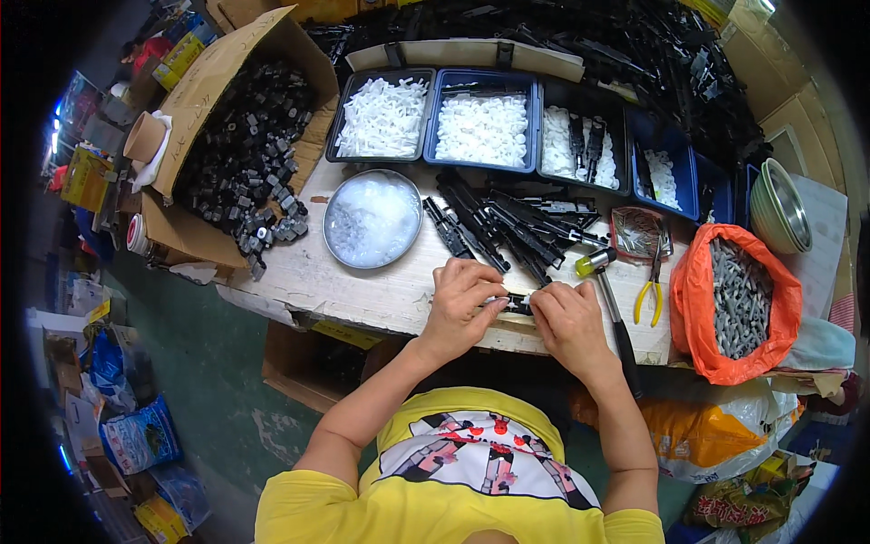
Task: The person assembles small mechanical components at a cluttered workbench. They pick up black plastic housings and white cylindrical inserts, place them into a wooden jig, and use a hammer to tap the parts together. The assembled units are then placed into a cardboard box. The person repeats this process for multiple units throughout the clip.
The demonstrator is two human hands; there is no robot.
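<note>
A small black plastic part [518,302] sits just below the middle of the frame, near the front edge of the worn wooden tabletop [381,295]. Both hands are closed on it: the left hand [462,304] pinches its left end with fingers curled over, and the right hand [566,319] grips its right end, the two hands almost touching.

Just above the hands lies a loose pile of long black plastic strips [503,222]. To the right of the right hand a hammer [612,308] with a yellow-and-silver head lies with its dark handle pointing toward the lower edge, and beside it are yellow-handled pliers [649,295]. Further right, an orange plastic bag [739,304] stands open, full of grey pieces.

Left of the strips sits a round metal dish [372,218] holding clear bits. Along the upper centre runs a row of trays [480,127] filled with white plastic parts. At upper left, an open cardboard box [240,145] holds black parts, some spilled onto the tabletop. Stacked metal bowls [781,207] rest at the right edge.
</note>
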